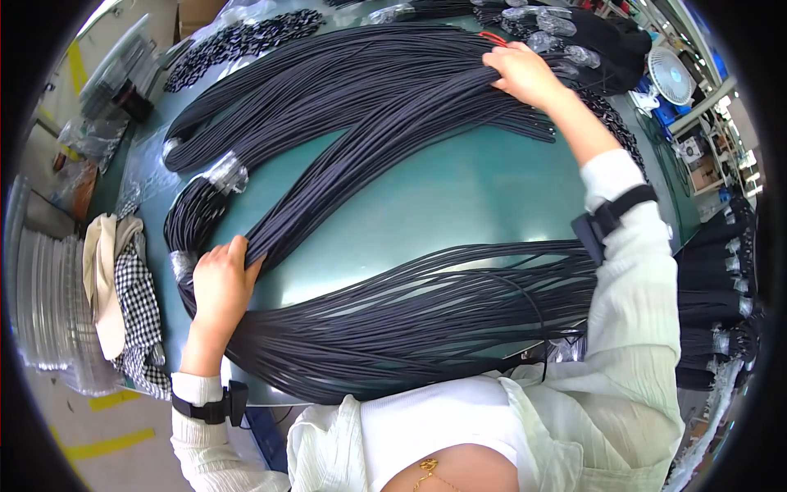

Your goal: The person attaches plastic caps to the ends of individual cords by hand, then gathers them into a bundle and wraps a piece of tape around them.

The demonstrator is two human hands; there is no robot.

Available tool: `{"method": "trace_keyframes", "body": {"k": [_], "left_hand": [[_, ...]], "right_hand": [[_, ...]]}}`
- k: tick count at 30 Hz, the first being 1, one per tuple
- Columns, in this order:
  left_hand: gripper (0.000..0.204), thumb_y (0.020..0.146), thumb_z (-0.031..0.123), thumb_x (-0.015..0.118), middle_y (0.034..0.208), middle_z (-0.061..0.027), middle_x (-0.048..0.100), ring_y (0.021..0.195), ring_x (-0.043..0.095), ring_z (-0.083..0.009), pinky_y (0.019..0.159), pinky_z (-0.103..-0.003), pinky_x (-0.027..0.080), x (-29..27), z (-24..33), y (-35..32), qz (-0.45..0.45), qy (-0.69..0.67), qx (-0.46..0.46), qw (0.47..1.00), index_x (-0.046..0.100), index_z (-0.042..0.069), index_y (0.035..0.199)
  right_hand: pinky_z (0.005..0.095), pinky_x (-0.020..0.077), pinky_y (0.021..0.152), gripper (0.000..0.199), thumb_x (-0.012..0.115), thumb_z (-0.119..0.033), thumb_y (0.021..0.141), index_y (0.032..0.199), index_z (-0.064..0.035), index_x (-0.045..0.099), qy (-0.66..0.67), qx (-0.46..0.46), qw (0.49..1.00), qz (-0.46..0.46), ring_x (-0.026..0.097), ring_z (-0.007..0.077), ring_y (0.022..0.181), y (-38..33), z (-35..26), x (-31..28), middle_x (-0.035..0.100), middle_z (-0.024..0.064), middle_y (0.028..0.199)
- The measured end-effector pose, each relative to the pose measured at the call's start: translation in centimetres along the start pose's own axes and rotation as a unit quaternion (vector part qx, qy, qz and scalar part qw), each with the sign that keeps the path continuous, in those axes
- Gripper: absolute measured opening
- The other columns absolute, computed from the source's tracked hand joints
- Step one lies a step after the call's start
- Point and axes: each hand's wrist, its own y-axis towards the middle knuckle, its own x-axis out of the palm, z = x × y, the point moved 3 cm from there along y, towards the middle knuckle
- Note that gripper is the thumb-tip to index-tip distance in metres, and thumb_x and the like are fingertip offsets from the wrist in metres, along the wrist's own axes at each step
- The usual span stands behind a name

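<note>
A long bundle of thin black cables (361,156) runs slantwise across the green table. My left hand (220,283) is closed around its near left end, thumb on top. At the far right my right hand (525,75) is closed over the other end of the bundle. A red curved thing (493,38) shows beside its fingers; its kind I cannot make out. Behind lies another looped bundle (328,74) of black cables. Clear plastic wrap (225,172) binds a bent cable section near my left hand. Loose cables (410,320) fan out in front of my body.
Along the left edge hang a checked cloth (139,295) and a beige cloth (102,279), near stacked clear plastic trays (61,295). More wrapped cable bundles (566,33) lie at the back right, near a white fan (670,75). Further bundles (713,279) hang at the right.
</note>
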Motion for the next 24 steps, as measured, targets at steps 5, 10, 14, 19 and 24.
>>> {"method": "trace_keyframes", "body": {"k": [5, 10, 14, 19, 24], "left_hand": [[0.036, 0.073, 0.027, 0.072, 0.081, -0.011, 0.058, 0.078, 0.056, -0.0282, 0.069, -0.04, 0.043, -1.6, 2.3, 0.0, 0.01, -0.006, 0.024, 1.0, 0.054, 0.003, 0.093], [0.047, 0.074, 0.03, 0.071, 0.104, -0.0124, 0.055, 0.097, 0.053, -0.0286, 0.082, -0.039, 0.042, -0.9, 4.6, 2.0, -0.01, 0.015, 0.035, 0.999, 0.053, 0.005, 0.11], [0.053, 0.078, 0.03, 0.067, 0.118, -0.0138, 0.051, 0.109, 0.049, -0.0299, 0.09, -0.039, 0.04, 0.5, 4.5, 4.0, 0.03, 0.023, 0.101, 0.994, 0.049, 0.01, 0.124], [0.058, 0.084, 0.028, 0.062, 0.128, -0.0152, 0.047, 0.118, 0.045, -0.0309, 0.095, -0.04, 0.039, 2.2, 3.8, 5.8, -0.022, 0.007, 0.104, 0.994, 0.04, 0.014, 0.136], [0.052, 0.085, 0.024, 0.061, 0.124, -0.0164, 0.051, 0.116, 0.047, -0.0327, 0.097, -0.041, 0.039, 1.8, 0.3, 4.8, 0.024, -0.222, 0.09, 0.971, 0.044, 0.013, 0.134]], "right_hand": [[0.041, 0.0334, 0.103, 0.036, 0.062, -0.007, 0.074, 0.109, -0.0076, 0.055, -0.165, 0.106, 0.979, 0.06, 0.054, 0.0307, 0.109, -6.3, 6.6, 5.9, 0.061, 0.0145, 0.103], [0.038, 0.0431, 0.095, 0.034, 0.057, -0.008, 0.076, 0.11, -0.0085, 0.061, -0.087, 0.154, 0.981, 0.078, 0.057, 0.03, 0.103, -9.4, 5.2, 4.9, 0.061, 0.0144, 0.107], [0.0412, 0.0409, 0.098, 0.038, 0.055, -0.009, 0.078, 0.115, -0.0083, 0.059, 0.156, -0.003, 0.988, 0.014, 0.05, 0.0304, 0.115, -5.0, -9.9, 0.8, 0.058, 0.0123, 0.118], [0.0469, 0.0313, 0.105, 0.049, 0.058, -0.023, 0.084, 0.13, -0.0112, 0.048, 0.185, -0.039, 0.979, 0.08, 0.039, 0.0318, 0.127, -4.7, -13.9, 4.0, 0.045, 0.0128, 0.135], [0.0443, 0.0305, 0.105, 0.052, 0.062, -0.026, 0.083, 0.131, -0.0106, 0.046, 0.091, 0.04, 0.995, -0.017, 0.037, 0.0321, 0.128, -5.3, -11.4, 2.7, 0.041, 0.0124, 0.139]]}}
